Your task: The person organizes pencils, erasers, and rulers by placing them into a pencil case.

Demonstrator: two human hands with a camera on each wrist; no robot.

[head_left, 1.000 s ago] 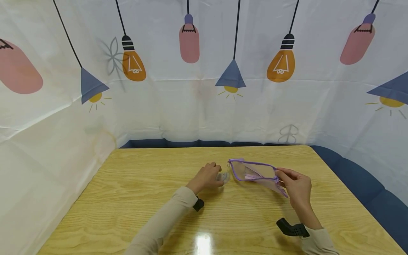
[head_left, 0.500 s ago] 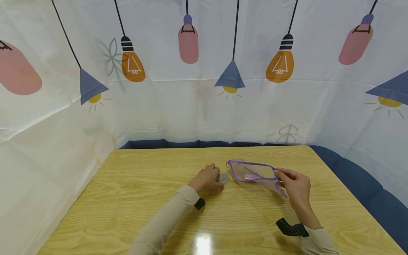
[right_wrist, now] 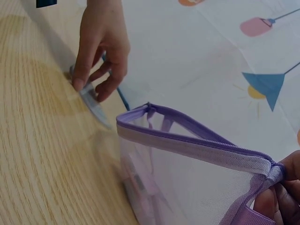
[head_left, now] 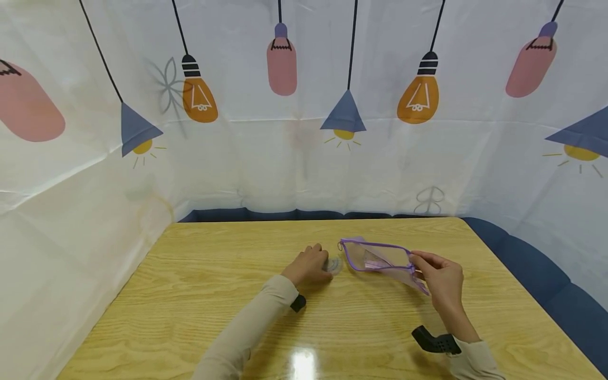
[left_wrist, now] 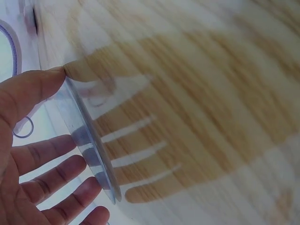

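My left hand (head_left: 307,266) pinches a clear, rounded protractor (head_left: 335,265) low over the table. In the left wrist view the thumb is at one end of the protractor (left_wrist: 91,136), and the fingertips lie along its far face. To the right, a purple-edged mesh zip pouch (right_wrist: 201,183) gapes with its zipper undone, mouth facing up and toward me. At one corner of the zip end, my right hand (head_left: 445,279) grips the pouch. Inside lie a clear triangular set square (head_left: 377,258) and something pinkish, blurred by the mesh.
The wooden table (head_left: 204,285) spreads under both hands. A white curtain (head_left: 266,158) printed with lamps hangs behind and at the left. Dark blue padded seating (head_left: 527,269) runs along the right side. Each wrist wears a black camera mount (head_left: 434,340).
The left hand has shifted very slightly, and the protractor in it sits at a marginally different tilt. The right hand and pouch stay in place.
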